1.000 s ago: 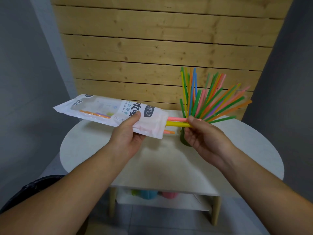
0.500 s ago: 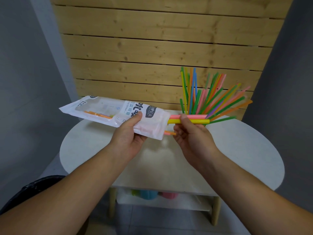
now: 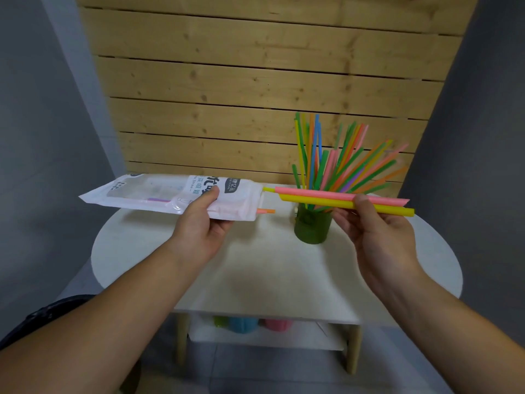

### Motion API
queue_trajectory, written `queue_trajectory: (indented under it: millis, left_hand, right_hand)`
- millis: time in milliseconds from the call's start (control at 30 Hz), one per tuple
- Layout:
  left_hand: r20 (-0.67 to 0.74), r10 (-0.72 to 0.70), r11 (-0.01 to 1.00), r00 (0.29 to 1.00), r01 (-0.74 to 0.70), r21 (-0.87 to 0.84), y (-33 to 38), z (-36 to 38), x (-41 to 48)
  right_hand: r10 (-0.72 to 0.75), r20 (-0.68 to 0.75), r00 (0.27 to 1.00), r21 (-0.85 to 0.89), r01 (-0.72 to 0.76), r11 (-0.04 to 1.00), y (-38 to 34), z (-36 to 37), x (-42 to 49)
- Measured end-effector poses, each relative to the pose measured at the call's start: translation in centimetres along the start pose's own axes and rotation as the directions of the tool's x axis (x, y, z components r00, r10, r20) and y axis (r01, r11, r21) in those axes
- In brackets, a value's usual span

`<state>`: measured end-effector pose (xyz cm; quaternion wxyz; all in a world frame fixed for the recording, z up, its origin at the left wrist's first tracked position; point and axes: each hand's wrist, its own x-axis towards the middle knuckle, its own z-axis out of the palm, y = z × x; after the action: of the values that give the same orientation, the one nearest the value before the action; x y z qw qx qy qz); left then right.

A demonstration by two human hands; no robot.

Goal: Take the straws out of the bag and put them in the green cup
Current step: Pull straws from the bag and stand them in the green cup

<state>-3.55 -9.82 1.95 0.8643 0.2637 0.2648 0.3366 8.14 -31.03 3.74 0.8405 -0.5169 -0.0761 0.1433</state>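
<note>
My left hand [image 3: 203,223] holds a white plastic straw bag [image 3: 159,194] level above the table, its open end to the right. An orange straw [image 3: 266,211] pokes out of that opening, and a thin yellow tip [image 3: 268,189] shows at its top corner. My right hand [image 3: 377,231] pinches a pink straw [image 3: 315,193] and a yellow straw [image 3: 318,201], held level and clear of the bag, in front of the green cup [image 3: 312,227]. The cup stands on the table with several coloured straws [image 3: 341,163] fanned out in it.
The white oval table [image 3: 270,265] stands against a wooden slat wall [image 3: 255,95]. Its lower shelf [image 3: 267,336] carries green, blue and pink cups. Grey walls close in on both sides. A dark object [image 3: 42,322] lies at the lower left.
My right hand has drawn the pink and yellow straws out of the bag to the right, uncovering the green cup. The bag in my left hand has stayed about level.
</note>
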Motion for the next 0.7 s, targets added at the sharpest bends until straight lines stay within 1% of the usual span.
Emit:
queue_trajectory:
  millis: [167,300,700]
  left_hand:
    - [-0.004,-0.005,1.000,1.000,0.004,-0.011,-0.5,0.2,0.3]
    - [0.000,-0.015,1.000,1.000,0.015,-0.011,-1.2,0.5,0.5]
    - [-0.040,-0.018,0.999,0.999,0.017,-0.029,-1.1,0.2,1.1]
  right_hand:
    - [-0.068,-0.049,0.996,-0.040,0.067,0.997,-1.2,-1.8,0.3]
    - [-0.091,-0.066,0.994,-0.054,0.087,0.995,-1.4,-2.4,0.6]
    - [-0.100,-0.065,0.993,-0.041,0.097,0.994,-1.7,-2.5,1.1]
